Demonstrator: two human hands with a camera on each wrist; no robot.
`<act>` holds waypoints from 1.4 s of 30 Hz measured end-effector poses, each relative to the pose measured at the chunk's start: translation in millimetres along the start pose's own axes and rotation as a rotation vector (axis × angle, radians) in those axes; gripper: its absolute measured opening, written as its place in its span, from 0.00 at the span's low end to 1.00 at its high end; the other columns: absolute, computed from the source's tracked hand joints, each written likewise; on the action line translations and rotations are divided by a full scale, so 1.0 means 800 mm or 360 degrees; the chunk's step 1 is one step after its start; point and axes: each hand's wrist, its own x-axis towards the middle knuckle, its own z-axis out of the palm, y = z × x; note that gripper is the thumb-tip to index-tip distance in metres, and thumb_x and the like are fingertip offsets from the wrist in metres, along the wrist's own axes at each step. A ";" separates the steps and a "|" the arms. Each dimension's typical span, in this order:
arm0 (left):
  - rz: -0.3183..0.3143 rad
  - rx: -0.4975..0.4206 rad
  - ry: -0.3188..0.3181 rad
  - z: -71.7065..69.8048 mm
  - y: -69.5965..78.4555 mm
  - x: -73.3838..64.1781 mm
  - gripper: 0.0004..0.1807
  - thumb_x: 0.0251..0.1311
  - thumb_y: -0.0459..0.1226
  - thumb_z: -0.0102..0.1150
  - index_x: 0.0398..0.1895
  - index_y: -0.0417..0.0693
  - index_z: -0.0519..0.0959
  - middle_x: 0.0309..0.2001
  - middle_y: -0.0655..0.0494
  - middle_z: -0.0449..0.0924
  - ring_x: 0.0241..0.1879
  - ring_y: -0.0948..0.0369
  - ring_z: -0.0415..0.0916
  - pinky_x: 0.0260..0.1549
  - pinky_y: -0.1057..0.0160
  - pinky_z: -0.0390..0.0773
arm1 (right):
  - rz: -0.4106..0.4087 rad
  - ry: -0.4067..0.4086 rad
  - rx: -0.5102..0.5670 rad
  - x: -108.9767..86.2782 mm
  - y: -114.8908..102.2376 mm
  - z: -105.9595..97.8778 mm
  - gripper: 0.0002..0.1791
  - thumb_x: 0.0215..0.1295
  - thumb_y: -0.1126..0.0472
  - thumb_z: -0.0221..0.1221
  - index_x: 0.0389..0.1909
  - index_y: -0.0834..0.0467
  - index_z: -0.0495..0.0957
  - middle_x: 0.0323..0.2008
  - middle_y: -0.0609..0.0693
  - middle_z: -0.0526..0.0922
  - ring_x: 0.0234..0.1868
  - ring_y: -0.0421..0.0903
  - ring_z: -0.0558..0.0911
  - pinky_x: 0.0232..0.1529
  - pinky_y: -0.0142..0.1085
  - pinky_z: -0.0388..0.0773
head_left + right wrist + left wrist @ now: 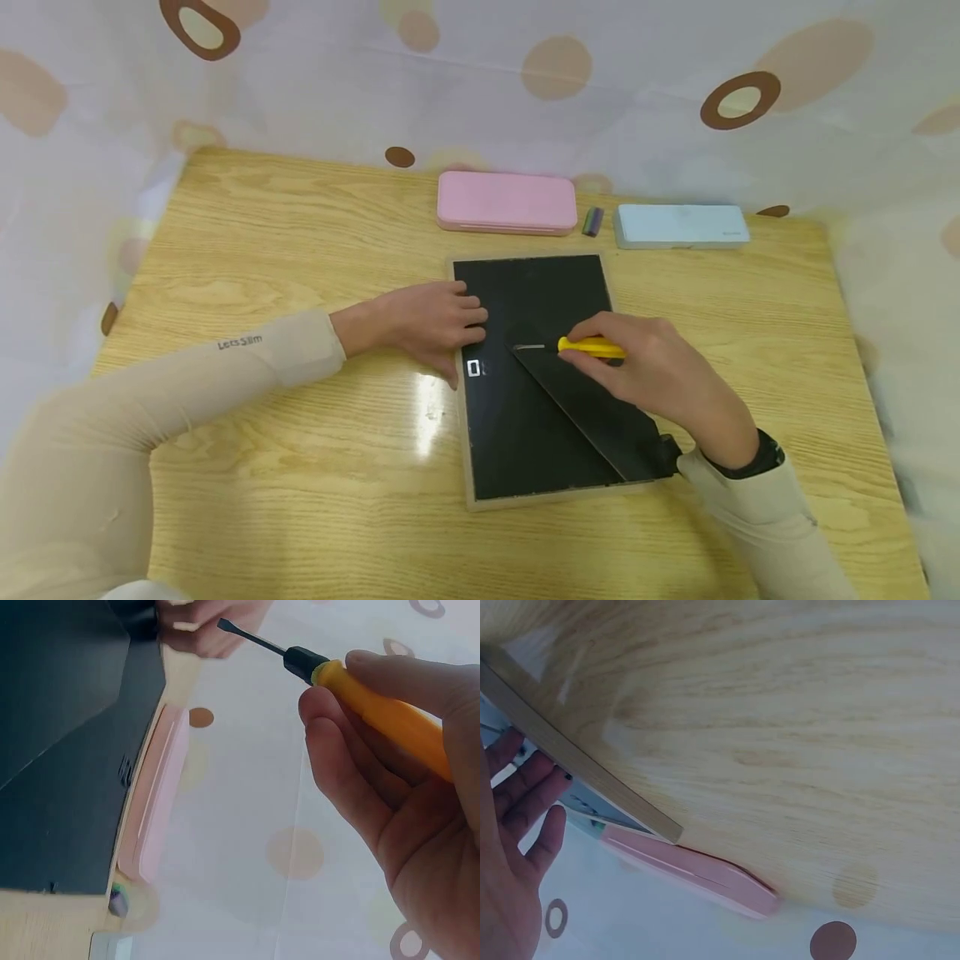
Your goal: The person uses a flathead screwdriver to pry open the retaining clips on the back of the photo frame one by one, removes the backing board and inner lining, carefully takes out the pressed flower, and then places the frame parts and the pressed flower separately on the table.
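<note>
A picture frame lies back up on the table, with a black backing and a pale wooden rim. On its right half is a black stand flap, tapering to a narrow end near the middle. My right hand holds a yellow-handled flat screwdriver between thumb and fingers. In the head view its tip overlaps the flap's narrow end; the right wrist view shows the flat blade. My left hand rests over the frame's left edge, fingers on the backing, by a small white-outlined rectangle.
Behind the frame lie a pink case, a small dark multicoloured block and a pale blue case. A patterned white cloth hangs beyond the wooden table.
</note>
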 end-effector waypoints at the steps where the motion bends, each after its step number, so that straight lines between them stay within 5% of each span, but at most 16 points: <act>1: 0.0012 0.0003 0.0008 0.000 0.002 0.000 0.42 0.58 0.74 0.45 0.45 0.44 0.81 0.44 0.51 0.79 0.42 0.53 0.75 0.43 0.53 0.72 | 0.0006 0.0008 -0.0008 0.000 0.001 -0.001 0.17 0.44 0.70 0.77 0.35 0.62 0.82 0.29 0.49 0.85 0.23 0.40 0.78 0.25 0.34 0.79; 16: 0.0025 -0.0004 -0.0157 -0.014 0.037 0.007 0.44 0.62 0.73 0.41 0.45 0.43 0.84 0.43 0.51 0.83 0.40 0.54 0.80 0.41 0.55 0.78 | 0.0027 0.0055 -0.0061 0.001 0.007 -0.006 0.16 0.42 0.70 0.78 0.33 0.61 0.83 0.28 0.48 0.85 0.24 0.39 0.78 0.26 0.34 0.78; 33: 0.0082 -0.0132 -0.0241 -0.019 0.080 0.031 0.39 0.66 0.70 0.38 0.33 0.50 0.86 0.31 0.58 0.85 0.25 0.61 0.80 0.22 0.60 0.74 | 0.0066 0.0067 -0.0021 -0.003 0.010 -0.012 0.17 0.43 0.71 0.77 0.36 0.60 0.84 0.31 0.48 0.86 0.26 0.38 0.80 0.29 0.27 0.76; 38: 0.0105 -0.0134 -0.0240 -0.021 0.095 0.039 0.35 0.69 0.68 0.39 0.22 0.56 0.83 0.25 0.62 0.83 0.23 0.62 0.80 0.18 0.60 0.72 | 0.0046 0.0094 0.0011 -0.004 0.013 -0.011 0.12 0.61 0.54 0.70 0.37 0.59 0.84 0.32 0.48 0.87 0.25 0.38 0.80 0.29 0.28 0.76; 42: 0.0099 -0.0107 -0.0243 -0.024 0.106 0.047 0.34 0.70 0.66 0.38 0.19 0.57 0.82 0.21 0.64 0.81 0.20 0.62 0.79 0.17 0.59 0.72 | 0.0051 0.0094 0.0020 -0.005 0.014 -0.011 0.12 0.62 0.53 0.69 0.38 0.58 0.85 0.32 0.48 0.87 0.25 0.38 0.80 0.29 0.28 0.76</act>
